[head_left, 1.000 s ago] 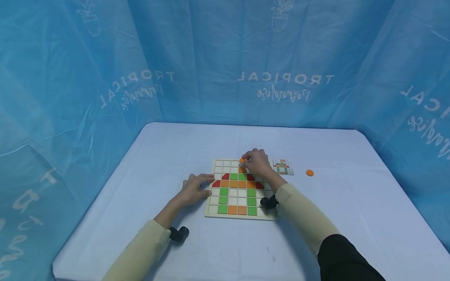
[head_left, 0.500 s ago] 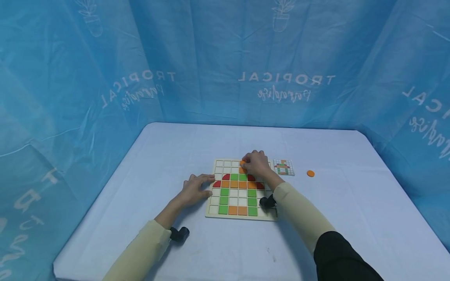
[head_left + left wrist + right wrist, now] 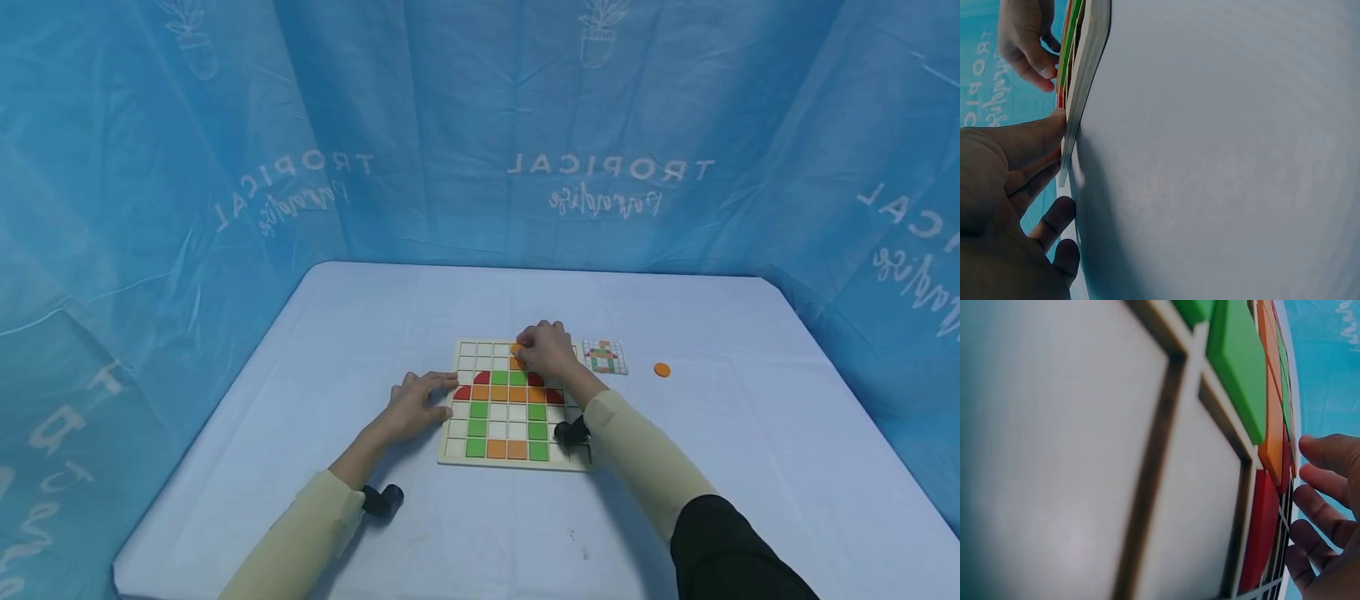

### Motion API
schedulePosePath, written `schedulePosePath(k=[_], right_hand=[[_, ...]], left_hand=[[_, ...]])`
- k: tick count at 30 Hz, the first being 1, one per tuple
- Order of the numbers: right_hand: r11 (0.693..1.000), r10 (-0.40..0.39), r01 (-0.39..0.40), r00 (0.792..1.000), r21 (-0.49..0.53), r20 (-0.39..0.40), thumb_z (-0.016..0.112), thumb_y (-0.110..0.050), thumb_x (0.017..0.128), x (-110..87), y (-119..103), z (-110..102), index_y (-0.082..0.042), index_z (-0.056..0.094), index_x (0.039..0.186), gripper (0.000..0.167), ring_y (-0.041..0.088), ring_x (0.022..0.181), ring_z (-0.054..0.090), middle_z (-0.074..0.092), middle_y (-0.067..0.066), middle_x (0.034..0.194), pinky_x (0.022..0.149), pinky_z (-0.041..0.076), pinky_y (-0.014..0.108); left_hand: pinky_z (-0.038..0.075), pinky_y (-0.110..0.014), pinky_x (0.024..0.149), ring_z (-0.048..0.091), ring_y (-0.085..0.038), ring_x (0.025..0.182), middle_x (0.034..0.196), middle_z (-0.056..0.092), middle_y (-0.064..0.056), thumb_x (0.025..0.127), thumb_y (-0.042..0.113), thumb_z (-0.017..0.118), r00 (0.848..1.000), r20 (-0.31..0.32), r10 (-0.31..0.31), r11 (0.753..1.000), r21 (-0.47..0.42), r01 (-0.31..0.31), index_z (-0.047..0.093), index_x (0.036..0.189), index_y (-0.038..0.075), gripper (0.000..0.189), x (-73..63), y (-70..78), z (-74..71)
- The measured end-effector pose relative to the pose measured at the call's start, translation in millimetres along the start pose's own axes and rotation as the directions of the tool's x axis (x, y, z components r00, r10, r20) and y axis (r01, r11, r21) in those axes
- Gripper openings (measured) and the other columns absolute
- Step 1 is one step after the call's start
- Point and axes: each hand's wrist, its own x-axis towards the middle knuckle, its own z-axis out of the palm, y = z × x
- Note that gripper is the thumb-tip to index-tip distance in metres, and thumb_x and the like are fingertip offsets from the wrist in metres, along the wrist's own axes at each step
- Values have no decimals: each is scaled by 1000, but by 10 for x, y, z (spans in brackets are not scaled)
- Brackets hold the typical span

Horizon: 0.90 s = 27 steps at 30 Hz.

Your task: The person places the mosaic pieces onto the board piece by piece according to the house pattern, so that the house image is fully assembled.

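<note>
A pale square grid board (image 3: 456, 460) lies on the table, with green square tiles (image 3: 478, 410), orange square tiles (image 3: 497, 450) and red curved tiles (image 3: 462, 392) in some cells. My left hand (image 3: 408, 406) rests against its left edge, fingers fairly straight; the left wrist view shows fingertips (image 3: 1057, 119) touching the rim. At the board's far side my right hand (image 3: 548, 347) pinches an orange disc (image 3: 516, 349) over a cell in the upper rows. In the right wrist view the right hand's fingers (image 3: 1316, 506) are bent, and the disc is mostly hidden.
Right of the board lies a small pattern card (image 3: 604, 357). Another orange disc (image 3: 662, 369) sits farther right on the white-covered table (image 3: 337, 325). A blue printed curtain (image 3: 465, 108) hangs behind and at the sides.
My right hand has come down slightly toward me, bringing the orange disc to the board cell. The left hand stays at the board's left edge.
</note>
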Motion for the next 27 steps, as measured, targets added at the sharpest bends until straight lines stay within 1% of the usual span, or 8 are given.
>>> schedulePosePath(k=[4, 8, 11, 17, 23, 27], right_hand=[[999, -16, 16, 1000, 30, -12, 65, -23, 91, -54, 43, -74, -6, 69, 117, 30, 29, 102, 45, 59, 10, 105, 92, 33, 50], [997, -43, 44, 998, 59, -35, 65, -22, 92, -141, 125, -212, -4, 67, 119, 32, 33, 102, 45, 59, 14, 105, 91, 33, 53], [997, -41, 45, 997, 67, -59, 66, -22, 91, -215, 218, -329, -3, 67, 119, 34, 32, 100, 45, 59, 14, 105, 89, 33, 53], [998, 30, -23, 992, 65, -119, 69, -21, 88, -409, 476, -551, -3, 68, 116, 33, 29, 97, 46, 59, 14, 105, 83, 36, 47], [995, 94, -88, 981, 41, -167, 69, -20, 88, -653, 856, -725, 1, 67, 115, 34, 33, 100, 46, 59, 18, 107, 83, 36, 50], [987, 164, -161, 971, 31, -173, 68, -19, 89, -796, 1093, -829, 3, 65, 116, 35, 35, 103, 43, 58, 21, 111, 83, 37, 50]], left_hand=[[26, -43, 81, 40, -20, 98, 139, 52, 1, 83, 15, 75, 1000, 3, 1, 1000, 6, -1, 62, 129, 12, 49, -7, 13, -5], [26, -43, 80, 39, -19, 97, 139, 52, 0, 83, 15, 75, 1000, 3, 4, 1000, 6, -4, 61, 129, 12, 49, -15, 13, -13], [26, -43, 80, 39, -19, 97, 139, 52, 1, 83, 15, 75, 1000, 5, 2, 1000, 3, -2, 61, 130, 12, 49, -14, 9, -15], [26, -42, 80, 39, -19, 98, 139, 52, 1, 83, 16, 75, 1000, 2, -9, 1000, 11, 9, 61, 130, 13, 49, -3, -9, -3], [26, -43, 82, 39, -19, 98, 139, 52, 1, 82, 15, 75, 1000, 3, -10, 1000, 16, 10, 62, 130, 13, 49, 11, -29, 17], [27, -43, 81, 39, -19, 98, 139, 52, 1, 83, 15, 75, 1000, 2, 0, 1000, 14, 0, 62, 129, 13, 49, 16, -28, 17]])
